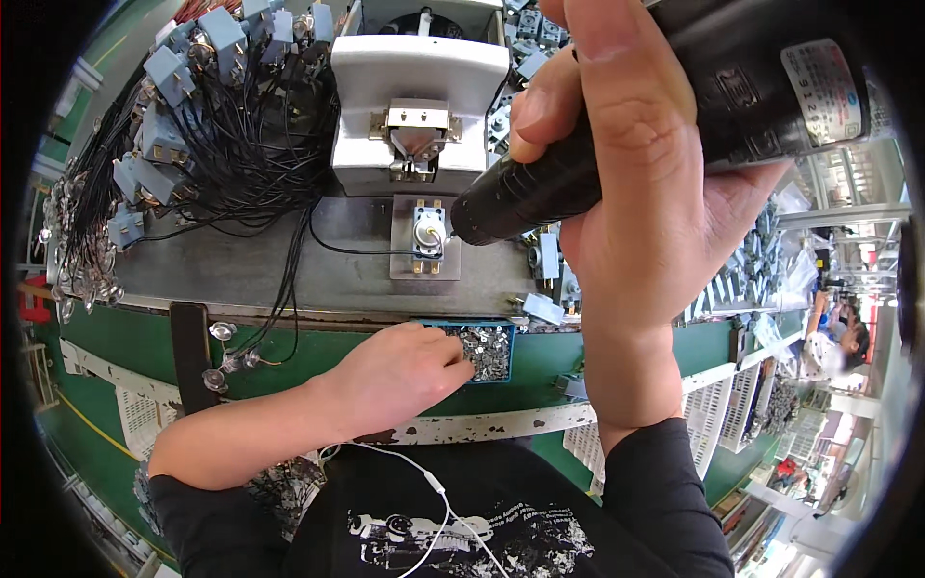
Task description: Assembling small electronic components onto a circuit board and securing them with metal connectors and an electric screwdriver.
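Note:
My right hand point(646, 183) is wrapped around a black electric screwdriver point(554, 178), which slants down to the left. Its front end is beside a small blue-grey switch-like part point(428, 236) with a round metal centre and brass terminals, seated on a metal fixture plate point(400, 265). A black wire runs from that part to the left; whether the screwdriver's bit touches the part is hidden. My left hand point(405, 371) rests at the left side of a blue tray point(512, 352) of small metal pieces. Its fingers are curled together, and what they hold, if anything, cannot be seen.
Behind the fixture stands a white machine point(419, 72). Many blue-grey parts on black wires point(241, 116) are heaped at the left. More blue-grey parts point(549, 255) lie to the right. Another person point(836, 347) is far off at the right edge.

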`<state>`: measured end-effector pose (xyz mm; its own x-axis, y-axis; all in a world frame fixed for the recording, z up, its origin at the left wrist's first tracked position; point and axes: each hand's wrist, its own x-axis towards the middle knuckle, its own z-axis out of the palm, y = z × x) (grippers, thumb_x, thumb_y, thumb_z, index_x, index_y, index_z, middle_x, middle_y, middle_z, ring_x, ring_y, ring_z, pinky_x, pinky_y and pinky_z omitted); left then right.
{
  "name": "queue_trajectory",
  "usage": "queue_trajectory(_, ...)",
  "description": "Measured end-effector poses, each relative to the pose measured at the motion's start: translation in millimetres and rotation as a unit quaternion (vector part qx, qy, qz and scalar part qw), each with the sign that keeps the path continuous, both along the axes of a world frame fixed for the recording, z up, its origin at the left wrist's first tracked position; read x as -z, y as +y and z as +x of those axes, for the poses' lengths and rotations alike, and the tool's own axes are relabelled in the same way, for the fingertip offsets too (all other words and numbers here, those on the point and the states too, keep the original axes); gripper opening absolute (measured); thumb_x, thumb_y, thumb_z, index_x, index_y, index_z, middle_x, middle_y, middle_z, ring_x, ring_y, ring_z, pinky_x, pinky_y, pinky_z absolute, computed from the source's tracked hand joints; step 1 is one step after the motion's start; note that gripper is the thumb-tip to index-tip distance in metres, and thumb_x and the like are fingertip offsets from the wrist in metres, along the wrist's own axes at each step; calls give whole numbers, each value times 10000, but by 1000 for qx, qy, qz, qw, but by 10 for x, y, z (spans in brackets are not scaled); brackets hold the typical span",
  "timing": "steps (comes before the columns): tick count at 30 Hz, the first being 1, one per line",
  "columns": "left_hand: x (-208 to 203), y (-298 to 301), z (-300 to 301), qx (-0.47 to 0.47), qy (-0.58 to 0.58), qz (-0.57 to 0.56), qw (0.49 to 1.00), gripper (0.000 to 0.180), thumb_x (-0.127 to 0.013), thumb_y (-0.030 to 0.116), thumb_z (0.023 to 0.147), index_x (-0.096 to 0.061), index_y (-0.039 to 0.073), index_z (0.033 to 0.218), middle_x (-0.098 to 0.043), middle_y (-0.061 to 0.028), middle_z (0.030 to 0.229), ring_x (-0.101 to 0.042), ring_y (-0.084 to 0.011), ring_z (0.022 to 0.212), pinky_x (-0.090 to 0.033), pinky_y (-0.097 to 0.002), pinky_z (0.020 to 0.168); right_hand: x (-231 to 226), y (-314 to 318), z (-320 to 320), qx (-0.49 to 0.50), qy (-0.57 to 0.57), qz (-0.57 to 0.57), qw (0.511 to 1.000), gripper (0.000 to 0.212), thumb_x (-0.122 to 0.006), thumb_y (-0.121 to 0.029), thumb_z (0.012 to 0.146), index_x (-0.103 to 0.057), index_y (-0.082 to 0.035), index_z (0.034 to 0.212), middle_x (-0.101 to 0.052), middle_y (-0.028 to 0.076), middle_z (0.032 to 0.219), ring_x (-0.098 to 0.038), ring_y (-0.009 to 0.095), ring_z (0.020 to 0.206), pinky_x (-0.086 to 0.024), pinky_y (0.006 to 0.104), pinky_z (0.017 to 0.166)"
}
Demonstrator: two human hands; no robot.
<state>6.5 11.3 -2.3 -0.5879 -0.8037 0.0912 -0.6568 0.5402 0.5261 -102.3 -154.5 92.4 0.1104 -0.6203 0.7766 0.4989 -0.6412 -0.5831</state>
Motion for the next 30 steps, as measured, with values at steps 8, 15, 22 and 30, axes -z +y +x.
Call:
queue_trajectory(8,-296,-146,195,-121,108,-22,987,140,-679,50,812,-659,52,950,-646,-96,869,-669,-303,847,-544,-418,769,32,-60,-132,4,36,5,999,377,-729,9,932,-512,24,1241,-682,104,864,-659,153,642,-538,289,563)
queue_trajectory(15,-316,-466,422,-238,39,-186,953,154,-793,90,799,-677,99,900,-675,-30,860,-652,-257,847,-474,-388,768,-11,-136,-173,-5,65,4,998,325,-727,-8,943,-542,34,1207,-685,106,846,-656,154,621,-530,292,548)
queue_trajectory(22,-145,-500,395,-226,37,-190,955,156,-805,137,805,-670,104,876,-651,-8,924,-617,-236,915,-455,-402,809,11,-107,-232,-22,107,5,994,276,-725,-26,954,-573,43,1173,-687,108,828,-653,155,601,-523,295,533)
queue_trajectory(30,-77,-507,414,-257,110,-89,956,278,-776,122,853,-590,85,1056,-631,-77,946,-621,-300,950,-462,-417,861,-108,288,149,-1,46,118,992,560,-716,-29,961,-418,-21,1435,-705,142,917,-656,150,590,-545,296,540)
